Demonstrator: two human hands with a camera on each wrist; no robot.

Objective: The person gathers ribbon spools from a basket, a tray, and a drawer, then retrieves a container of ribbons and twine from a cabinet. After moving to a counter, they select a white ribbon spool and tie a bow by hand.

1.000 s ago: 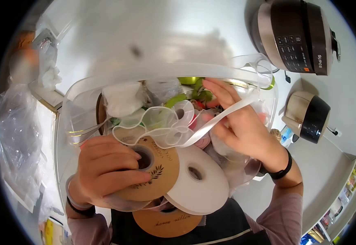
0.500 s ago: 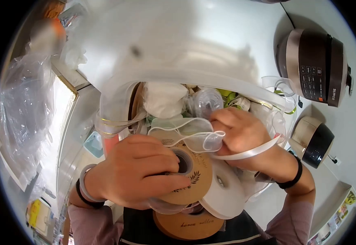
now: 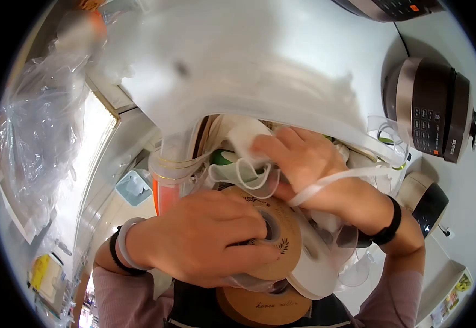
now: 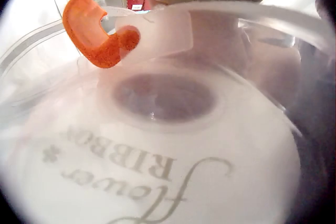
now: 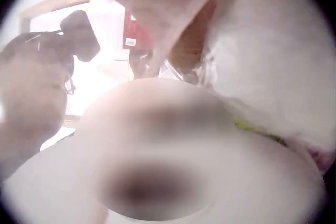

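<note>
"SUPOR" runs along the dark brown and silver cooker (image 3: 437, 106). A brown cardboard reel (image 3: 254, 311) low against the apron reads "korea" (the second word defeats me), while "flower" and "RIBBON" stand wrong way round on a white disc (image 4: 252, 148) in the left wrist view. The left hand (image 3: 199, 235) grips the leaf-printed kraft reel (image 3: 289, 232), fingers bent at its hub, before the translucent plastic bin (image 3: 388, 154). Inside, the right hand (image 3: 311, 167) touches a blurred white bundle (image 3: 246, 136); whether it pinches, I cannot tell. White ribbon (image 3: 330, 179) crosses its wrist.
</note>
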